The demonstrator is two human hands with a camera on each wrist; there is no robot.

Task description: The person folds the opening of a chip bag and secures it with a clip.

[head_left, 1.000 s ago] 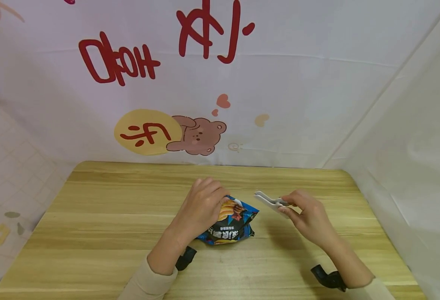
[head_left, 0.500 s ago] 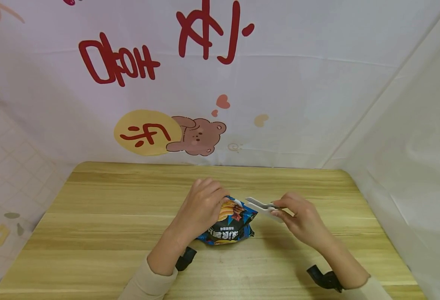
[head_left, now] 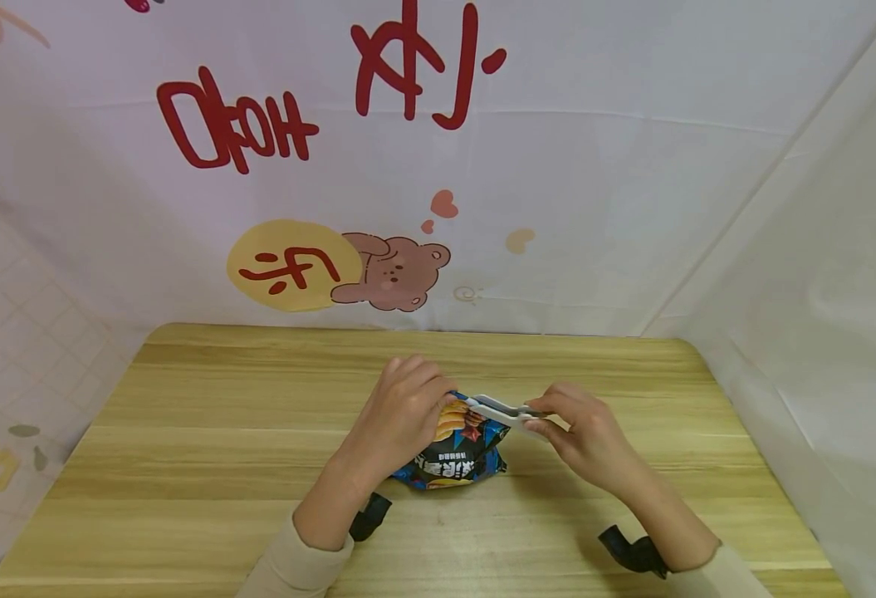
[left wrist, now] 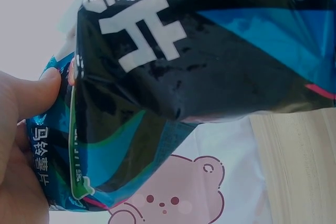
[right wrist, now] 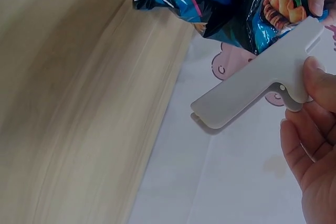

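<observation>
A blue and black potato chip bag (head_left: 452,458) stands on the table, its folded upper edge pinched by my left hand (head_left: 398,407). The left wrist view shows the thumb pressed on the fold of the bag (left wrist: 157,82). My right hand (head_left: 585,432) grips a white bag clip (head_left: 499,410) by its handle end, between thumb and fingers. In the head view the clip overlaps the bag's top right edge, close to the left fingers. From the right wrist view, the clip (right wrist: 254,85) lies across in front of the bag; whether its arms enclose the edge, I cannot tell.
The wooden table (head_left: 243,390) ends at a white cloth backdrop (head_left: 594,208) printed with a bear and red characters. White cloth sides flank it left and right. A black curved piece (head_left: 632,552) hangs under the right wrist, another (head_left: 370,515) under the left.
My right hand has moved left, bringing the bag clip from clear of the bag to over its top right edge. The left hand and the bag have stayed put.
</observation>
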